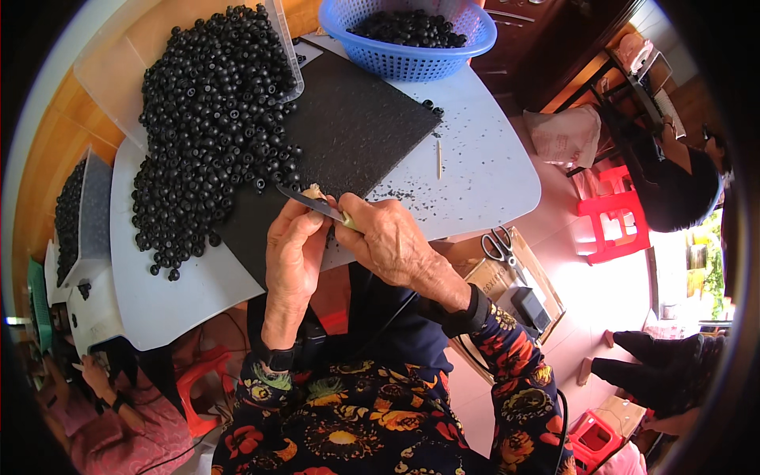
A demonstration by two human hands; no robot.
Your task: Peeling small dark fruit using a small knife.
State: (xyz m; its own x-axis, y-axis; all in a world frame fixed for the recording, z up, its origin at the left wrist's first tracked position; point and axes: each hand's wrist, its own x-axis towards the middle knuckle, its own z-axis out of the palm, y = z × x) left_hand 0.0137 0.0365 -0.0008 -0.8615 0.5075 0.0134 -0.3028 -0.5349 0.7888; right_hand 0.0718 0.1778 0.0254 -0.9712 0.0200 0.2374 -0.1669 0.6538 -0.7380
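Note:
My right hand (393, 240) is closed around the pale yellow-green handle of a small knife (321, 207). Its blade points left and lies across the fingertips of my left hand (294, 249). Those left fingers are pinched together; what they hold is mostly hidden, though a small pale bit (315, 192) shows above the blade. Both hands are over the near edge of a dark flat mat (348, 119). Just beyond and left of them spreads a big heap of small round black pieces with holes (214, 127), spilling from a clear plastic bin (107, 67) tipped on its side.
A blue basket (412, 67) of black pieces stands at the table's far side. A thin wooden stick (439, 159) and black crumbs lie on the white tabletop (499, 174). Scissors (499, 245) rest on a cardboard box (479, 277) at right. Red stools (613, 218) and other people are around.

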